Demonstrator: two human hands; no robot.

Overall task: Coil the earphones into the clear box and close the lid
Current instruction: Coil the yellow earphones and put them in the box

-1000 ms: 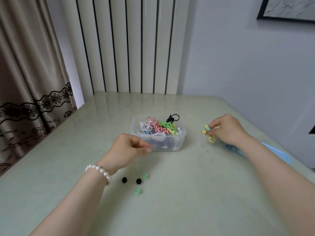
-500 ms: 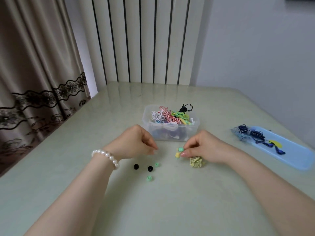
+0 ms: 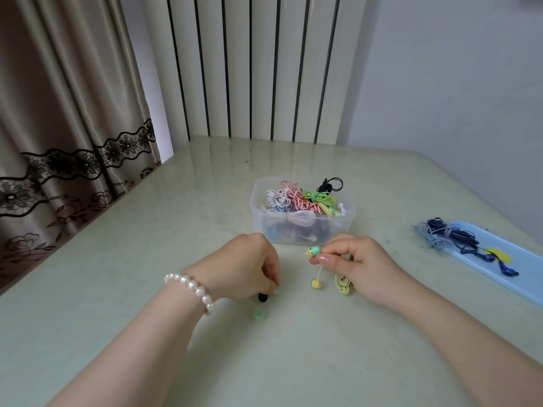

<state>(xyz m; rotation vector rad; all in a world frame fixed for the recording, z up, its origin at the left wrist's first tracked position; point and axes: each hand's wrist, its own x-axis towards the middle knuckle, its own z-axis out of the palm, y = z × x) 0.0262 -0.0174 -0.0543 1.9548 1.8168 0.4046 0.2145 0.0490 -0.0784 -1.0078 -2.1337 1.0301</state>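
Note:
The clear box [image 3: 302,227] stands open mid-table, filled with several coiled earphones in pink, white, green and black. My right hand [image 3: 361,265] pinches a yellow earphone's bud with a green tip [image 3: 315,250] just in front of the box. Its second yellow bud [image 3: 316,284] dangles onto the table, and the yellow coil [image 3: 343,284] hangs under my palm. My left hand [image 3: 246,265] is curled fingers-down on the table, pinching at a small ear tip hidden beneath it, right beside a loose black ear tip [image 3: 262,297]. The blue lid [image 3: 505,268] lies at the right.
A loose green ear tip [image 3: 259,315] lies near my left wrist. Dark blue and grey earphones [image 3: 449,236] sit tangled on the lid's far end. A curtain hangs left, a wall stands right, and the table's edge runs close to the lid.
My right hand lifted the yellow earphones a little, letting one bud drop free. My left hand moved down onto the loose ear tips, covering two of them.

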